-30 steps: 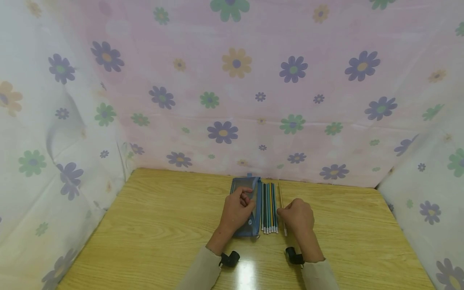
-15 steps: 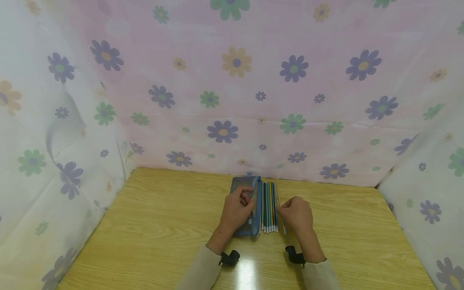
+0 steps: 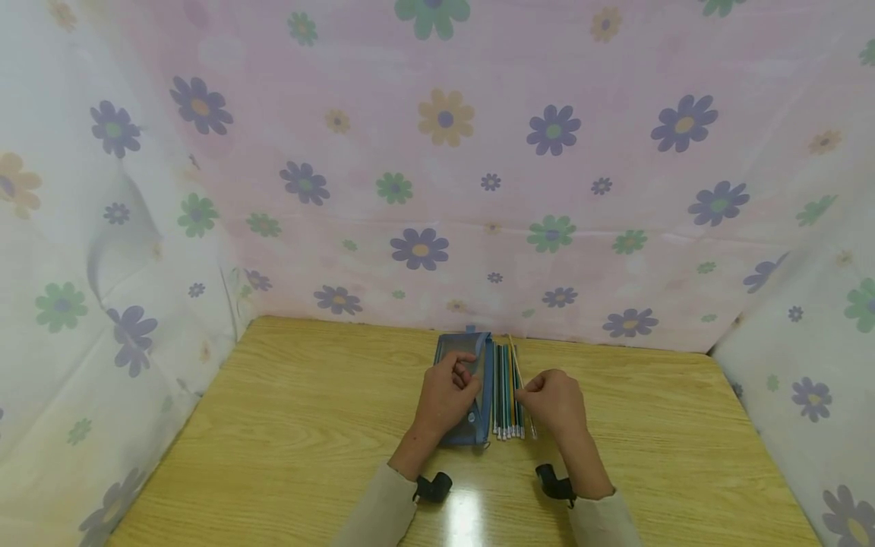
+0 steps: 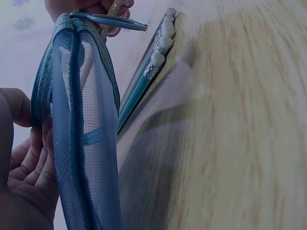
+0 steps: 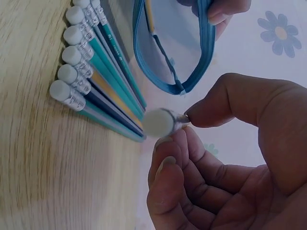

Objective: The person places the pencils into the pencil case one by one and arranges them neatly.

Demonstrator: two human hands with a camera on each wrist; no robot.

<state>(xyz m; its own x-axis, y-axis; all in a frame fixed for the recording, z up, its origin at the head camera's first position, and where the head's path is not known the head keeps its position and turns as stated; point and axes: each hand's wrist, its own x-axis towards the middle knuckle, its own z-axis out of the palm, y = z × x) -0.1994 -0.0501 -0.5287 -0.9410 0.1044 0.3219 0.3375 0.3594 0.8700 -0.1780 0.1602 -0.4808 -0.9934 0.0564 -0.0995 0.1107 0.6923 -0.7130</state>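
A blue mesh pencil pouch [image 3: 472, 433] lies at the middle back of the table. My left hand [image 3: 443, 399] pinches its edge between thumb and fingers; in the right wrist view the zippered mouth [image 5: 184, 88] gapes. Right of the pouch, my right hand [image 3: 557, 403] pinches a yellowish pencil [image 3: 516, 366] between thumb and fingertips. Its white eraser [image 5: 159, 122] faces the right wrist camera, and its far end slants left over the row. Several pencils [image 3: 504, 387], teal, dark and yellow, lie side by side between pouch and right hand, white erasers toward me.
The wood-grain table [image 3: 307, 425] ends at the back against a pink flowered cloth [image 3: 478, 289], with cloth walls on both sides. Black wrist mounts [image 3: 434, 488] hang inside both cuffs, close over the table.
My right hand has shifted slightly left, and the pencil's far end has swung left from beside the row to over it. My left hand and the pouch have stayed put.
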